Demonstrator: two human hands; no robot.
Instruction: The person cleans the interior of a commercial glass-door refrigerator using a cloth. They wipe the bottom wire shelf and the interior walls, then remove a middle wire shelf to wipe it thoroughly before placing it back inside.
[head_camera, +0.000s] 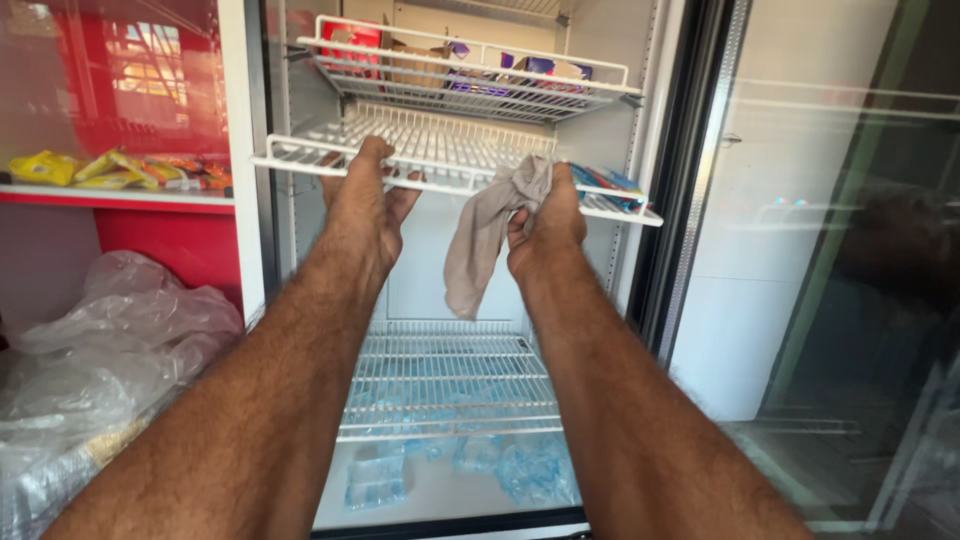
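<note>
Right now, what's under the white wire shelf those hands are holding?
Under the wire shelf hangs the grey cloth from the right hand. Lower down sits another wire shelf, with clear plastic water packs on the fridge floor. The arms cover the lower corners.
</note>
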